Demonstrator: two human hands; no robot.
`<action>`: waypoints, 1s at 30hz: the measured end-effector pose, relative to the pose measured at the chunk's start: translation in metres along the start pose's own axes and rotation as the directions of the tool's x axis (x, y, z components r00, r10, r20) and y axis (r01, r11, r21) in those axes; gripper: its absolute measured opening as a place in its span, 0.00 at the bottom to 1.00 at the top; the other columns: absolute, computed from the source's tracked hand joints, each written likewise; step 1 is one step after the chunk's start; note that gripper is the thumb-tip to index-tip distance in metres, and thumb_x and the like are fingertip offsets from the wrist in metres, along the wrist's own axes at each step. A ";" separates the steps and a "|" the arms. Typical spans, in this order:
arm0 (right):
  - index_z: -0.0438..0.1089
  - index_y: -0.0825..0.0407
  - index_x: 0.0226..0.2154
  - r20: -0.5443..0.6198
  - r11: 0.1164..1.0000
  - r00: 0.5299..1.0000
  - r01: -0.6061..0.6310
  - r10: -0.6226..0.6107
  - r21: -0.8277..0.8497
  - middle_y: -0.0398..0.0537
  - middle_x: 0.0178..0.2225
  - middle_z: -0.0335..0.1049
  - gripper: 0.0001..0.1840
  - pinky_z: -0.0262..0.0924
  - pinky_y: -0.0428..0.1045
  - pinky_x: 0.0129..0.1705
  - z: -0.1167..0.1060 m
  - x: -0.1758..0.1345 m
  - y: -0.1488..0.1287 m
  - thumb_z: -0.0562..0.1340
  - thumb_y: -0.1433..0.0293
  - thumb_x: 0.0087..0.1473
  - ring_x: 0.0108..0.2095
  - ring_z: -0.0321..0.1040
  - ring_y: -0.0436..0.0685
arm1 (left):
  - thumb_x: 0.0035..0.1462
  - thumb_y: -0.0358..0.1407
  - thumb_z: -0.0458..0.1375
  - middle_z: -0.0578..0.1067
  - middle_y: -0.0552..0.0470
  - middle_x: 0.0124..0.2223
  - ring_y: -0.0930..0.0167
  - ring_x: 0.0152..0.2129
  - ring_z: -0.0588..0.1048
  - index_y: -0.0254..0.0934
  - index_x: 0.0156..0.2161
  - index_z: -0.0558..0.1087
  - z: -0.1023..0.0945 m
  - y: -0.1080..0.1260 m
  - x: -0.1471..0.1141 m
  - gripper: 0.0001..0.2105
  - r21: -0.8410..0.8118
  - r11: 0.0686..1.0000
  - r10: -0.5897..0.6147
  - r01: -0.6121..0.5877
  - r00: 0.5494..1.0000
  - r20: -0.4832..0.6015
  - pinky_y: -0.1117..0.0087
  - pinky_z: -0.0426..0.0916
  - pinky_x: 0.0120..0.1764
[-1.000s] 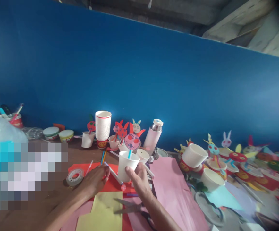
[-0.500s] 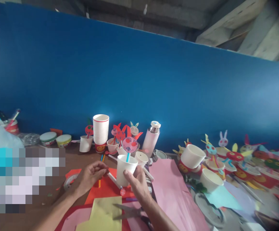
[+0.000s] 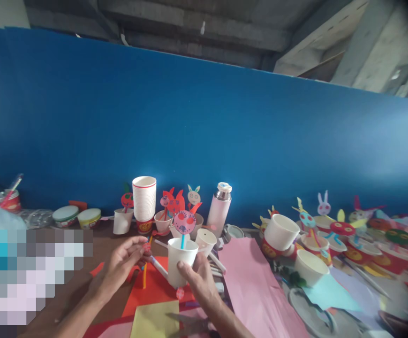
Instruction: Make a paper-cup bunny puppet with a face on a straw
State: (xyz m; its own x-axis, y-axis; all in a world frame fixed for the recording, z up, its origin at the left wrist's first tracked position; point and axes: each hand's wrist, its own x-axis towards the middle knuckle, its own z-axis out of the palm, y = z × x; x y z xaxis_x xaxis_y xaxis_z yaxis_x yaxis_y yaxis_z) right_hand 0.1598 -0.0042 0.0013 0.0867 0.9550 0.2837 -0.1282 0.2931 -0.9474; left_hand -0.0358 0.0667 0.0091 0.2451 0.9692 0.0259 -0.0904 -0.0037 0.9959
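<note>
White cup (image 3: 176, 256) gripped in our right hand (image 3: 201, 279), we pinch a small red piece (image 3: 147, 247) with our left hand (image 3: 120, 264).

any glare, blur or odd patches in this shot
Head view: pale glare on the blue wall near its right end; head view: paper figures at far right look softer than the white cup; head view: mosaic blocks cover the lower left, and the top right corner goes dark.
</note>
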 end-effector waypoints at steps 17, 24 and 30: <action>0.70 0.58 0.38 0.070 0.998 0.997 -0.015 0.019 -0.057 0.51 0.34 0.72 0.21 0.63 0.49 0.36 0.000 -0.003 0.008 0.61 0.57 0.50 0.36 0.68 0.59 | 0.46 0.42 0.61 0.75 0.54 0.25 0.73 0.21 0.72 0.35 0.31 0.71 0.002 0.016 -0.009 0.11 0.015 0.996 -0.091 0.091 0.996 0.016 0.74 0.66 0.25; 0.69 0.57 0.41 0.084 1.000 0.996 0.005 -0.004 -0.012 0.51 0.37 0.72 0.21 0.62 0.50 0.39 0.002 -0.004 0.006 0.62 0.59 0.50 0.39 0.67 0.60 | 0.43 0.43 0.63 0.75 0.53 0.25 0.74 0.20 0.72 0.35 0.29 0.71 0.005 0.018 -0.009 0.13 0.022 0.995 -0.094 0.093 0.995 0.022 0.73 0.66 0.26; 0.68 0.57 0.42 0.101 1.000 0.994 -0.026 0.028 -0.014 0.51 0.37 0.71 0.22 0.62 0.50 0.40 0.002 -0.005 0.005 0.62 0.58 0.49 0.39 0.66 0.59 | 0.43 0.42 0.63 0.76 0.53 0.25 0.74 0.20 0.71 0.35 0.32 0.71 0.005 0.017 -0.009 0.14 0.048 0.996 -0.083 0.081 0.996 0.028 0.73 0.67 0.27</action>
State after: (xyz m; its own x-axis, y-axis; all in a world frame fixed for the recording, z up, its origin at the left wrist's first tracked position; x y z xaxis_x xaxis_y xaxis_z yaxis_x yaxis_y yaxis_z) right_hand 0.1571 -0.0077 -0.0050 -0.0172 0.9625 0.2709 -0.1162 0.2672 -0.9566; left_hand -0.0346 0.0562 0.0267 0.2783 0.9590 -0.0543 -0.0233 0.0632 0.9977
